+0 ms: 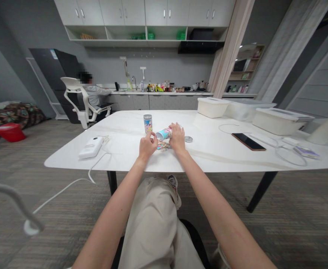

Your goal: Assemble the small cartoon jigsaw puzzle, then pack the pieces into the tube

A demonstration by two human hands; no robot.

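My right hand is wrapped round a blue and pink printed can, which lies tilted with its mouth to the left. Beneath the can, a heap of small flat multicoloured pieces, looking like jigsaw pieces, is spread on the white table. Close to the can's mouth, my left hand has its thumb and finger pinched together; whatever is between them is too small to make out. A second printed can with a silver top stands upright just behind my left hand. Right of my right hand lies a round silver lid.
A white power bank with a cable lies at the left. To the right are a phone, white cables and a small purple packet. Lidded storage boxes line the back right. A person sits beyond the table.
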